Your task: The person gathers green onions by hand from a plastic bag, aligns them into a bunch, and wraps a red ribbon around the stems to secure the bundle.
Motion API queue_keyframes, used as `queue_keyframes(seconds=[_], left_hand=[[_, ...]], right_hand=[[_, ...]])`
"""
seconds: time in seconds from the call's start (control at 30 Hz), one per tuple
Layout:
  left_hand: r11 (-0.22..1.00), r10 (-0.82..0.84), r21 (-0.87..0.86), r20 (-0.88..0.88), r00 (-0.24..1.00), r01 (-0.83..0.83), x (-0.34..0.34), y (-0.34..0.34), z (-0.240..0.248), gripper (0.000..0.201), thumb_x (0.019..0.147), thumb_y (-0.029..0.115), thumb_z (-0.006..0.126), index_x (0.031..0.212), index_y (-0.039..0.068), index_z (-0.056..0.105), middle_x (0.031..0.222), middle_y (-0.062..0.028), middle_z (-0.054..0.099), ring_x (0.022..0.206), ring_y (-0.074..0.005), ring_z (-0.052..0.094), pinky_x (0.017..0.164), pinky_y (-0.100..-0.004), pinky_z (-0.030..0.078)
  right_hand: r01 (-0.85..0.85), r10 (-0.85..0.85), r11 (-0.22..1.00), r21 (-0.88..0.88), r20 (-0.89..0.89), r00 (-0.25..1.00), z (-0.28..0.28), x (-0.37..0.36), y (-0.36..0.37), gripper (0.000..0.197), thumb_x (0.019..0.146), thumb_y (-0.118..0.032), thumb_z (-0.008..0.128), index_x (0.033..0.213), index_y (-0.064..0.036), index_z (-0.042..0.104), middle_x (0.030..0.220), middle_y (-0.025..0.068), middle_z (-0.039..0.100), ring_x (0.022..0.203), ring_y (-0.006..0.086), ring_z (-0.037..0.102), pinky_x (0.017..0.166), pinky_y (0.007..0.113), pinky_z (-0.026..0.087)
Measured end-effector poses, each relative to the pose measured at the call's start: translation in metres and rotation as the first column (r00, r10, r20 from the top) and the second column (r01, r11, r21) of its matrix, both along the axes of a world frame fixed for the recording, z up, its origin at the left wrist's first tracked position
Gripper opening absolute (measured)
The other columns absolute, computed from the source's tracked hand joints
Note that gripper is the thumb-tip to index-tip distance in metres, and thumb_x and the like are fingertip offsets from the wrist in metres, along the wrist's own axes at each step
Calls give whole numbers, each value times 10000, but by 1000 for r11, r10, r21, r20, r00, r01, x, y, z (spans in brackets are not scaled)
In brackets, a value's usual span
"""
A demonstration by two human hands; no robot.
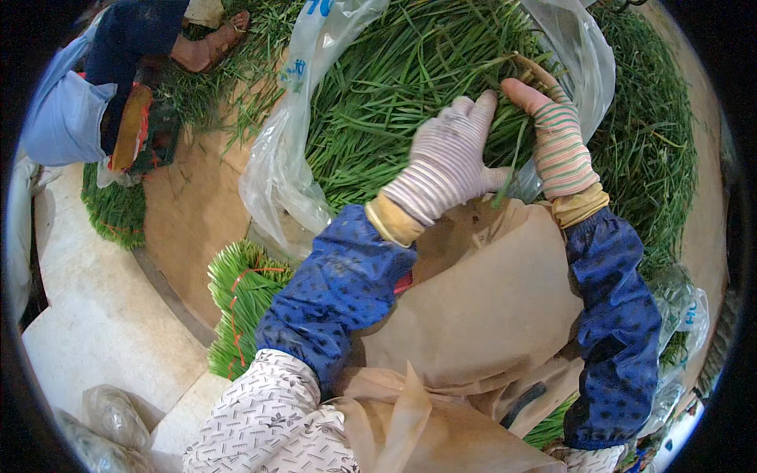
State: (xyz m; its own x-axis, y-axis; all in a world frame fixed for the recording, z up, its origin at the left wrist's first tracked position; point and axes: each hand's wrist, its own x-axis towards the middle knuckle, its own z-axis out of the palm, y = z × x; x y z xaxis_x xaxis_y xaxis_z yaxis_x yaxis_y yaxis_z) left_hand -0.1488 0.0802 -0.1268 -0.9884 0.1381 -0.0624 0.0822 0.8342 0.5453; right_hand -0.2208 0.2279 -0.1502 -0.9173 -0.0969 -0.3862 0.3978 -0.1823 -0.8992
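Observation:
A big heap of long, flat green leaves, which look like garlic chives [378,102], lies inside a clear plastic bag [276,158] in front of me. My left hand [453,154], in a pale striped knit glove, rests over the near side of the heap. Its fingers are stretched out and the thumb stands apart beside a few loose blades. On the right of the heap, my right hand [556,130] wears a striped glove with bare fingertips. Its fingers curl in around some of the chives; the exact grip is partly hidden among the leaves.
A tied chive bundle [240,307] stands left of my left forearm, another bundle [114,209] farther left. More loose chives [639,134] are heaped at right. A brown plastic apron [473,307] covers my lap. Another person's leg [142,47] and foot [211,46] are at upper left.

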Motion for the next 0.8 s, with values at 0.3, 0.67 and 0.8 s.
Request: queue_keyframes(seconds=[0.3,0.67,0.8], left_hand=[[951,137,298,-180,974,-79,-61,-19,-24,414,858,333,614,1157,47,613,1043,-225,656,969,-397,626,847,-455,502],[866,-23,492,-153,988,96,-58,-40,-40,337,910,217,536,1194,67,637,1188,-148,653,1101,-331,601,953,-358,462],[895,-282,-386,-105,954,222,-75,-43,-79,655,808,499,614,1399,266,456,1465,-49,429,1380,-351,335,1017,-602,324]], right_hand=[[-4,8,998,56,-77,997,-1,-1,3,366,800,-112,758,1155,-59,683,989,34,690,896,145,629,828,279,507],[-182,219,970,158,-263,939,62,39,-8,129,886,-126,687,994,-56,690,856,-38,617,827,64,547,744,223,449],[-255,551,825,505,-617,562,91,63,-24,102,834,-66,709,923,-50,663,829,22,635,787,166,610,726,295,491]])
